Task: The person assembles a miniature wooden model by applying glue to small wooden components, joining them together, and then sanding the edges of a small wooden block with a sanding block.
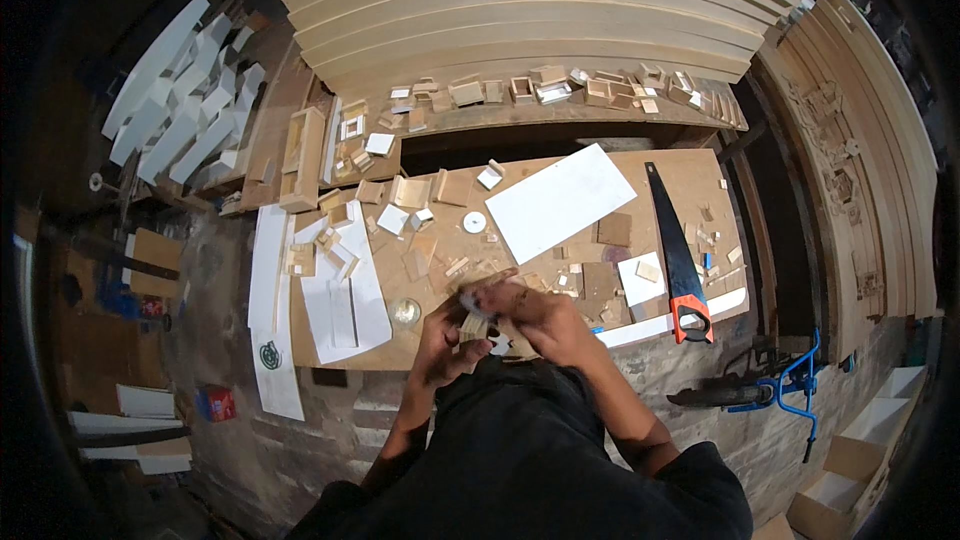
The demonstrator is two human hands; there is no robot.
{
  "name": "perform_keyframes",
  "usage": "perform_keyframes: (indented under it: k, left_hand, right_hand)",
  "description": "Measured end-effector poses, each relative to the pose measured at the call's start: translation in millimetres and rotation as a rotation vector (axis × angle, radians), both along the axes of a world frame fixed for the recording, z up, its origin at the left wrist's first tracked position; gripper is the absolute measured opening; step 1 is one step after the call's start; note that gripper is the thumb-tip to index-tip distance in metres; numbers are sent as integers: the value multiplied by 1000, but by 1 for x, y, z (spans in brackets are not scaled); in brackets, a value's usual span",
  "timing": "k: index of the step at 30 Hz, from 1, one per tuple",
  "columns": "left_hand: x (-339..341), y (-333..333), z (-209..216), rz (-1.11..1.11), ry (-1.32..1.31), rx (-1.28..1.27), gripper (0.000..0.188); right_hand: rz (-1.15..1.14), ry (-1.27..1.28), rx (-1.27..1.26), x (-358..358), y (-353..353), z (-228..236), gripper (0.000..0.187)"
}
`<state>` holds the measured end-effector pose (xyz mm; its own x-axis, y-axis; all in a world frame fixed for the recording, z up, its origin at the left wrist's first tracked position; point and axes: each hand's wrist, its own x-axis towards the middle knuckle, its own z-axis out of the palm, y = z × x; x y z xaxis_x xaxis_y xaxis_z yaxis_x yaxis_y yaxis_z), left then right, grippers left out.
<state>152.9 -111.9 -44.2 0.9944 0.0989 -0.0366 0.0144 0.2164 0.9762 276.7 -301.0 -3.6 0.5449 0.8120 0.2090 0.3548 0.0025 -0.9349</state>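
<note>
Close to my body, at the near edge of the wooden workbench (450, 220), my left hand (440, 345) is closed around a small wooden piece (470, 330) with a white face and a dark notch. My right hand (545, 320) reaches over the top of this piece, its fingers curled and smeared by motion. Something greyish shows under those fingers, too blurred to name. Beside my left hand lies a round clear disc or lid (404, 311). Wood scraps (420, 253) lie just beyond both hands.
On the bench lie a white board (560, 202), a handsaw (675, 250) with an orange-black handle, a tape roll (474, 222) and small wooden boxes (410, 190). Long planks (520, 20) are stacked behind. A blue bicycle part (790, 385) stands at right, white angled pieces (190, 90) at left.
</note>
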Motion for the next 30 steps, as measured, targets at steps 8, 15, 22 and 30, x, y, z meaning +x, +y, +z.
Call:
perform_keyframes:
  k: [8,15,22,30]
  left_hand:
    - [-9,21,2,4,37,145,80]
    - [-20,40,-28,2,-151,473,72]
    - [-20,34,-16,-17,-98,207,82]
    - [-25,18,-12,7,31,207,88]
  right_hand:
    - [130,13,-113,-1,12,-15,29]
    - [169,19,130,-22,33,-11,31]
    - [202,38,144,-28,32,-13,34]
    - [246,46,71,-26,21,-31,29]
